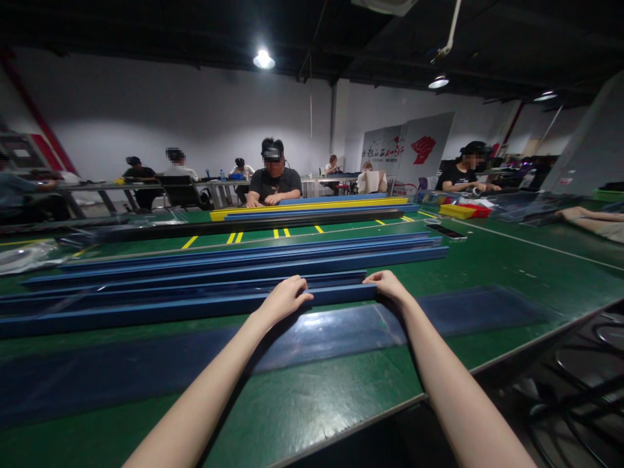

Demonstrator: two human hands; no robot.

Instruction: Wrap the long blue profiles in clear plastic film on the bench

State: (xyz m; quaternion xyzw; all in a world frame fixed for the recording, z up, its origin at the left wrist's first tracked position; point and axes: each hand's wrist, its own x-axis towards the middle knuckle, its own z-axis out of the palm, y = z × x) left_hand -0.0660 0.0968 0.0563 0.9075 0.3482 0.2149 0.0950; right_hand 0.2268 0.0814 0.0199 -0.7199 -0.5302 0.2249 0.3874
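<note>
A long blue channel-shaped strip (341,295) lies across the table in front of me. My left hand (286,298) grips it from above, fingers over its edge and thumb along the near side. At the strip's right end, my right hand (387,285) pinches the corner; its fingertips are partly hidden. Nearer to me, under my forearms, a wide see-through plastic sheet strip (336,331) lies flat and reflects the light. Just beyond my hands, more blue channel strips (380,259) lie roughly parallel.
The green table (492,273) has its near edge below my right forearm. Farther off lie a phone (446,231), yellow strips (341,207), a black strip (244,224), and yellow (457,211) and red trays (481,211). A person (275,179) sits opposite; another's arm (592,214) rests at right.
</note>
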